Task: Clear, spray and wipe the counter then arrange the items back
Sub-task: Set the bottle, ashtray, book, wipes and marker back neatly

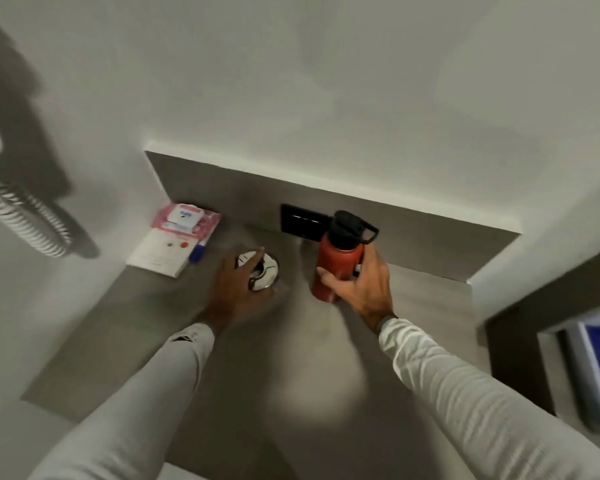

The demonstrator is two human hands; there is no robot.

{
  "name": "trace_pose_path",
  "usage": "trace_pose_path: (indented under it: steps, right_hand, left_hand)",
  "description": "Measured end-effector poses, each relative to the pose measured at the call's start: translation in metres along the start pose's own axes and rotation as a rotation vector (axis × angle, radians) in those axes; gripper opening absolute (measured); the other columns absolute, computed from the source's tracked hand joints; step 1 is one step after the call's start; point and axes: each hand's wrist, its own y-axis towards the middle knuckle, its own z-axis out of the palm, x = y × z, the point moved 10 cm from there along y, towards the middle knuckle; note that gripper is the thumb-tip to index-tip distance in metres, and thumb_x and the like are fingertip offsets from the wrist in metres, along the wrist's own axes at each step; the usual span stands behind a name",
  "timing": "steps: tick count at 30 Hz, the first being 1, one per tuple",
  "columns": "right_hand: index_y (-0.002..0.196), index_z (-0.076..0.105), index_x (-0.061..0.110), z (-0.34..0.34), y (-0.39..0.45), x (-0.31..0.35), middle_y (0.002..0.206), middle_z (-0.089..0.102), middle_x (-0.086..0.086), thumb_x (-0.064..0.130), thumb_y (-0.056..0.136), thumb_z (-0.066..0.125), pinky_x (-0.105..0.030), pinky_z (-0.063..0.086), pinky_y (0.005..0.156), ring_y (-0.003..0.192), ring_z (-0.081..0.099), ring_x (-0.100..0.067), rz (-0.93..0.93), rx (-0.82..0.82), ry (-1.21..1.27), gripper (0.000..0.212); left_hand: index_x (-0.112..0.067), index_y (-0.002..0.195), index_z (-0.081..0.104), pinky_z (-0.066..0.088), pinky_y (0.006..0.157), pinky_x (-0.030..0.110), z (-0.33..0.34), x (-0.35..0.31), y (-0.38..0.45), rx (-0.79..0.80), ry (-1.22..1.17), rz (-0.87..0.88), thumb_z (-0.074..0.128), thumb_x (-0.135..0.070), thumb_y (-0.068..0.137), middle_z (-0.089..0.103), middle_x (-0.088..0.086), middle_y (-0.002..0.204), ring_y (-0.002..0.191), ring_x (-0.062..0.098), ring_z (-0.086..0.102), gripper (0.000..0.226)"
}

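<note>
Counter (125,341), grey, runs from the near edge to a grey back panel under a white wall; both hands work at its far end. Right hand (361,289) wraps a red bottle (338,268) with black lid, thumb on its left side, fingers curled behind; bottle upright, just right of centre, in front of a black switch plate (300,221). Left hand (236,292), blurred, fingers curled over a round shiny white-and-metal object (265,271) left of the bottle; actual grip cannot be told. Far left corner: white box (160,252), blue-capped pen (198,252) beside it, pink packet (187,220) behind. Coiled white cord (32,223) hangs on the left wall.
</note>
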Motion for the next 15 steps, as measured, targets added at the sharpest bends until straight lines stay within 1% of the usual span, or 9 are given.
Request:
trace_pose_path:
  steps: [3, 7, 11, 15]
  right_hand:
    - [0.114, 0.056, 0.018, -0.072, -0.007, -0.053, 0.107, 0.068, -0.002, 0.058, 0.061, 0.085, -0.049, 0.058, 0.084, 0.095, 0.067, -0.024, 0.083, -0.119, -0.054, 0.072]
    - [0.118, 0.055, 0.017, -0.135, -0.012, -0.105, 0.112, 0.068, -0.004, 0.057, 0.061, 0.085, -0.051, 0.057, 0.089, 0.101, 0.066, -0.027, 0.191, -0.206, -0.091, 0.075]
    - [0.12, 0.054, 0.018, -0.164, -0.007, -0.133, 0.114, 0.067, -0.003, 0.053, 0.063, 0.088, -0.048, 0.057, 0.091, 0.103, 0.066, -0.024, 0.205, -0.249, -0.088, 0.075]
    - [0.125, 0.052, 0.017, -0.167, -0.005, -0.145, 0.118, 0.066, -0.004, 0.053, 0.064, 0.088, -0.047, 0.059, 0.091, 0.108, 0.065, -0.025, 0.197, -0.25, -0.042, 0.08]
  left_hand:
    - [-0.026, 0.147, 0.045, 0.036, 0.115, 0.044, 0.059, -0.071, -0.005, 0.084, -0.1, 0.098, 0.084, -0.043, 0.072, 0.042, 0.014, 0.143, 0.135, 0.031, 0.042, 0.086]
    - [-0.026, 0.146, 0.045, 0.034, 0.117, 0.041, 0.11, -0.136, 0.005, 0.124, -0.115, 0.179, 0.084, -0.035, 0.073, 0.036, 0.014, 0.144, 0.137, 0.03, 0.039, 0.083]
    - [-0.028, 0.149, 0.039, 0.036, 0.115, 0.042, 0.143, -0.169, 0.02, 0.169, -0.128, 0.196, 0.082, -0.04, 0.074, 0.029, 0.012, 0.149, 0.139, 0.028, 0.037, 0.087]
    - [-0.017, 0.148, 0.036, 0.038, 0.113, 0.04, 0.158, -0.177, 0.031, 0.169, -0.161, 0.167, 0.087, -0.038, 0.066, 0.031, 0.01, 0.147, 0.136, 0.027, 0.04, 0.099]
